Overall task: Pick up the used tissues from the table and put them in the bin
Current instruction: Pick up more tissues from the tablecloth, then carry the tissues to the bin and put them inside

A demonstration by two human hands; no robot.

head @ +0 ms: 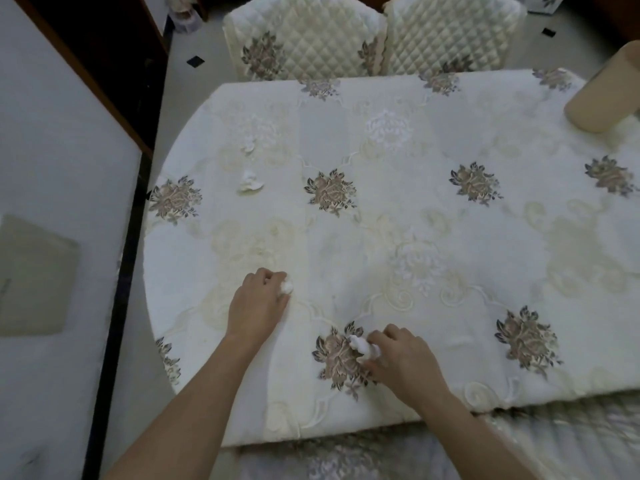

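Observation:
A table (450, 209) covered with a cream floral cloth fills the view. My left hand (258, 304) rests on the near left of the cloth, fingers closed on a small white tissue ball (286, 287). My right hand (403, 362) is near the front edge, fingers pinched on a crumpled white tissue (362, 346) lying over a flower print. Two more crumpled tissues lie farther back on the left: one (250, 181) mid-left, another (248, 145) behind it. No bin is in view.
Two quilted cream chairs (301, 39) stand behind the table's far edge. A beige cylindrical object (602, 98) sits at the far right of the table. A dark strip and white floor (69, 168) run along the left side.

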